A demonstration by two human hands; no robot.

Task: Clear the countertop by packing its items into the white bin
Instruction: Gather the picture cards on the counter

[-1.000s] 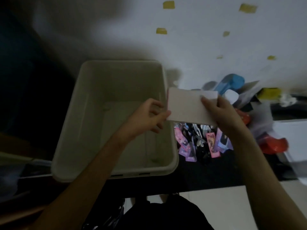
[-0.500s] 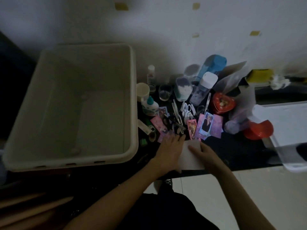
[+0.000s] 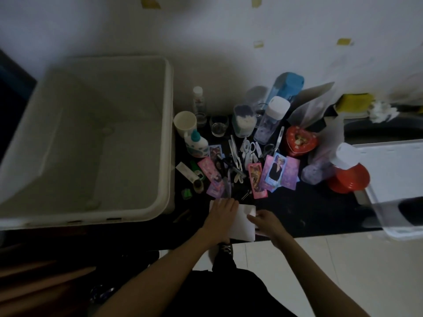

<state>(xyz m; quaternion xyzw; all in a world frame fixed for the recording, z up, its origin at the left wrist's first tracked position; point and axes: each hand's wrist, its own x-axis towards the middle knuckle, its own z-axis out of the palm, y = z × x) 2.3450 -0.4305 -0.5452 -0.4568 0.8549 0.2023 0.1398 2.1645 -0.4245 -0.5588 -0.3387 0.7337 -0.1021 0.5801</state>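
The white bin [image 3: 169, 133] stands empty at the left of the dark countertop [image 3: 309, 209]. A white paper [image 3: 242, 223] lies at the counter's front edge. My left hand [image 3: 220, 216] lies palm down on its left half. My right hand [image 3: 265, 221] pinches its right side, where a corner is folded up. Behind the paper lie photo cards [image 3: 277, 172], scissors [image 3: 248, 148], a glue bottle [image 3: 195, 145], a white cup [image 3: 185, 122], a small glass [image 3: 219, 125], a cotton swab jar [image 3: 243, 121], a clear bottle [image 3: 271, 120] and a red heart tin [image 3: 301, 140].
A blue container [image 3: 288, 84] and a yellow sponge [image 3: 354, 100] sit by the white wall. A red dish [image 3: 348, 177] and a clear plastic box [image 3: 393, 179] are at the right. Pale floor tiles show below the counter edge.
The white paper came down from beside the bin's rim to the counter's front edge, with both hands still on it. The view has tilted down.
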